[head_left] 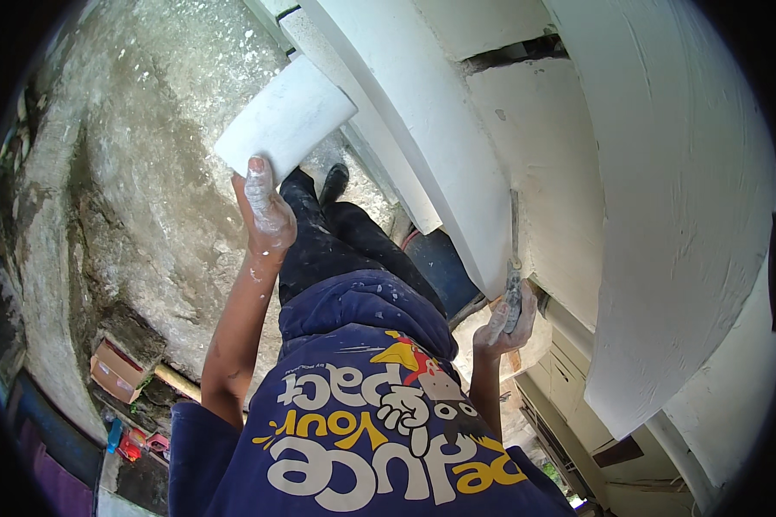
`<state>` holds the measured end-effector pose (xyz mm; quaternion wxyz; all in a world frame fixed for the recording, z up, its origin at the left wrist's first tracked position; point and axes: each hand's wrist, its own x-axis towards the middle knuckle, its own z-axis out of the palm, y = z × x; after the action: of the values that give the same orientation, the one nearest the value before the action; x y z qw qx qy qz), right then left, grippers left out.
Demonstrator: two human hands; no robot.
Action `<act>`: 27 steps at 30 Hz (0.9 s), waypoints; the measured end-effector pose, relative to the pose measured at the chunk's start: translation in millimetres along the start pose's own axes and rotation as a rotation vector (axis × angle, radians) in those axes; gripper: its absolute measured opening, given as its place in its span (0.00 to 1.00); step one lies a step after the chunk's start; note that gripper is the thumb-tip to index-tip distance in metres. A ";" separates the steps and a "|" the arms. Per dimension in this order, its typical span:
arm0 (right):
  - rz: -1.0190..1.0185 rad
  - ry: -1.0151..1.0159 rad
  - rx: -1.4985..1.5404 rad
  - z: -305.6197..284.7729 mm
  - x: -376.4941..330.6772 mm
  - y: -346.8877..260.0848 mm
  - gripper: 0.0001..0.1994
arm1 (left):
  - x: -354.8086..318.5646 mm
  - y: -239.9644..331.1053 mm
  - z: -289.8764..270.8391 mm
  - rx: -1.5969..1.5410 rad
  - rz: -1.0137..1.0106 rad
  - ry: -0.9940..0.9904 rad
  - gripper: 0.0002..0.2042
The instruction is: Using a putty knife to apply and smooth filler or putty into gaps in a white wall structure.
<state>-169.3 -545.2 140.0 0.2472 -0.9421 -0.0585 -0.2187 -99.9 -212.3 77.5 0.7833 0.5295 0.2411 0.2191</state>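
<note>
Nearest the camera is a dark blue T-shirt point(336, 431), soft cloth printed with white and yellow lettering and a cartoon figure. Beyond its bunched hem run dark trousers point(353, 246) flecked with white, then a black shoe point(334, 183) on the floor point(164, 172), which is rough, mottled grey and spattered with white. Large white surfaces fill the right side: a long, straight-edged beam point(422, 129) and, farther right, a broad panel point(681, 189), smooth but faintly ridged, with a curved outline in this bending view. A dark gap breaks the pale surface near the top.

The white board point(289, 116), flat and roughly rectangular, is out ahead on the left. The left hand point(270, 215) has its grip on the near edge, thumb on top, fingers hidden; white residue coats the skin. The right hand point(507, 323) wraps its grip around the smeared grey handle of a narrow tool point(515, 233), whose slim blade points away alongside the beam; contact is unclear. A dark blue container point(440, 263) sits below the beam, and a cardboard box point(116, 370) lies at lower left.
</note>
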 end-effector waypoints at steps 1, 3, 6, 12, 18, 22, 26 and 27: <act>-0.003 0.003 0.018 0.6 0.7 -0.2 0.23 | -0.9 7.4 15.9 0.004 -0.051 -0.135 0.35; -0.010 0.002 0.042 2.7 -1.5 -0.2 0.23 | 14.9 2.4 43.0 0.335 0.282 -0.304 0.31; 0.031 0.036 0.079 0.3 -11.2 3.1 0.23 | 17.8 -15.3 92.6 0.789 0.600 -0.519 0.20; -0.210 0.086 0.016 -49.0 -23.4 2.1 0.29 | -113.4 -50.2 109.5 0.541 0.665 -1.543 0.18; -0.279 0.063 -0.051 -55.1 -19.6 -9.0 0.27 | -69.3 -27.8 82.4 0.422 0.682 -1.257 0.25; -0.106 0.063 -0.016 -40.9 -14.7 -25.4 0.25 | 43.0 -2.0 58.4 0.766 0.752 -0.540 0.21; -0.210 0.070 -0.079 -27.3 -6.8 -35.8 0.24 | 7.0 -18.3 76.5 0.765 0.776 -0.982 0.16; -0.211 0.073 -0.073 -25.9 -4.2 -39.5 0.24 | -19.5 -30.3 81.5 0.652 0.782 -1.234 0.15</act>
<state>-191.7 -523.5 175.8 0.1903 -0.9305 -0.1405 -0.2796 -63.0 -293.4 78.4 0.4476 0.8036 -0.3870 0.0636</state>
